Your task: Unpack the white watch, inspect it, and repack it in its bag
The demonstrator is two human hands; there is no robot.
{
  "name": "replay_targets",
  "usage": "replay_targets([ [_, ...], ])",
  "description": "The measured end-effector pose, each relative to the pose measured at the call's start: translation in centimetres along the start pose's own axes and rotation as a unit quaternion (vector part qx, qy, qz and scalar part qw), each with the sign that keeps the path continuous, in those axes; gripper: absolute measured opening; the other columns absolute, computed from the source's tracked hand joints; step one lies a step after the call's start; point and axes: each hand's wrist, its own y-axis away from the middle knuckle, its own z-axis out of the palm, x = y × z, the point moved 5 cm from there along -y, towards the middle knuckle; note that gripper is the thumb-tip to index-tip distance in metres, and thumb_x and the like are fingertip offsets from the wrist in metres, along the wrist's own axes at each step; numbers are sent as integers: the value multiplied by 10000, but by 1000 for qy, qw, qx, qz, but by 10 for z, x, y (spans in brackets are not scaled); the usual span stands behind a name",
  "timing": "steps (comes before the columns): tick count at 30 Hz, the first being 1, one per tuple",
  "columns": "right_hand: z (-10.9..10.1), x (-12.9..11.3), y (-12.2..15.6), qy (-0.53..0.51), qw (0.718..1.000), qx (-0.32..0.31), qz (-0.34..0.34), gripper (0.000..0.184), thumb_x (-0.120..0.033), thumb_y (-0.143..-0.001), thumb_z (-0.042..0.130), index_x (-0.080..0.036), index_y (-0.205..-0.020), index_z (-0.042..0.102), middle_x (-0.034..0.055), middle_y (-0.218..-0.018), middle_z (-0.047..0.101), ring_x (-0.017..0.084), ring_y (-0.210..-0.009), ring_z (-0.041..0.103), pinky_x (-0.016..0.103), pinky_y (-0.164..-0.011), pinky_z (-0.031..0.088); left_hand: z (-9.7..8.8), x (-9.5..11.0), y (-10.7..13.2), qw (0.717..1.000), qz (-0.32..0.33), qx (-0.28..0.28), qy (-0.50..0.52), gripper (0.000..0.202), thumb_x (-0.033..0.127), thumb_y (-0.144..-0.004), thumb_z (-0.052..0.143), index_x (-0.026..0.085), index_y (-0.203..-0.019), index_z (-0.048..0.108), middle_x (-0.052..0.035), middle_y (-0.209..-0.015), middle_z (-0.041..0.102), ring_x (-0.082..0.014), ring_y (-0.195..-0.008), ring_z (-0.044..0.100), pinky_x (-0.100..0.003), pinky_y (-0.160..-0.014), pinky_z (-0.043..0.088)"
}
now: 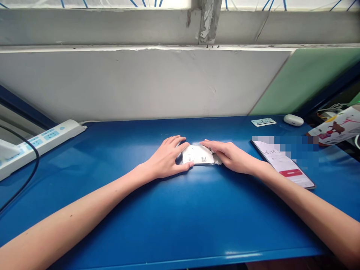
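Observation:
A small white packet with dark print lies flat on the blue table. My left hand rests at its left edge, thumb along the near side and fingers curved over the far corner. My right hand lies flat on the packet's right end, fingers stretched out and pressed on it. Both hands touch the packet; neither lifts it.
A phone with a lit screen lies right of my right hand. Behind it are a small white card and a white earbud case. A white power strip with a black cable sits at the left edge. A white wall backs the table.

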Motion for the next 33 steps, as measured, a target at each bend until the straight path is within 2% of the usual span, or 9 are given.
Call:
replay_targets([
  [4,0,7,1,-16,1000,4,-20,512,-84,-951,383,-250,-1407,547,32,-1450,561,229,-1390,457,417,-1130,424,-1,1,-1,1000,4,0,-2,637,554,-888,569,91,-1323,532,-226,-1442,483,-397,-1379,386,-549,-1129,332],
  [7,-3,7,2,34,997,40,-54,453,-101,-941,433,-219,-1341,609,70,-1397,613,250,-1332,533,432,-1098,461,-1,1,-1,1000,3,6,-1,599,518,-877,572,85,-1288,526,-227,-1428,498,-390,-1369,403,-545,-1127,341],
  [10,-12,4,4,116,983,112,-83,269,-167,-914,544,-203,-1088,746,104,-1281,688,294,-1200,624,466,-1008,518,-1,0,-1,1000,1,14,5,533,467,-868,569,97,-1249,522,-220,-1389,532,-376,-1344,437,-537,-1115,361],
  [13,-14,-1,5,151,976,121,-98,187,-239,-921,588,-219,-907,773,80,-1072,752,270,-1032,658,428,-895,551,-2,0,-1,1000,3,16,4,523,450,-858,565,90,-1235,516,-229,-1385,531,-379,-1343,436,-537,-1111,366],
  [17,-11,-3,4,151,982,75,-89,222,-270,-950,563,-206,-1039,757,76,-885,739,247,-913,649,376,-788,548,-3,1,0,1000,9,9,2,531,436,-864,553,73,-1249,511,-244,-1400,513,-388,-1352,421,-547,-1116,355],
  [21,-11,0,5,148,983,83,-67,286,-309,-949,572,-182,-1166,707,85,-906,748,246,-889,661,367,-763,537,-4,2,0,1000,23,6,6,550,436,-895,533,77,-1310,497,-228,-1413,506,-380,-1366,403,-547,-1126,343],
  [27,-12,-2,5,169,978,96,-81,342,-370,-984,512,-160,-1177,700,113,-939,759,260,-875,675,397,-784,532,-2,-1,-1,1000,4,0,12,637,552,-912,532,103,-1363,498,-210,-1435,495,-389,-1379,386,-558,-1131,334],
  [31,-11,-8,4,184,976,80,-90,347,-332,-1014,446,-153,-1117,725,106,-849,739,247,-800,667,410,-773,527,0,-3,-1,1000,0,0,17,659,590,-912,539,111,-1364,520,-211,-1453,481,-393,-1385,379,-564,-1129,337],
  [33,-10,-8,4,177,977,79,-89,330,-311,-1011,451,-162,-1091,734,116,-922,740,254,-869,671,420,-810,533,1,-4,0,1000,-1,2,19,660,594,-910,548,113,-1362,535,-210,-1456,480,-394,-1384,384,-559,-1126,344],
])
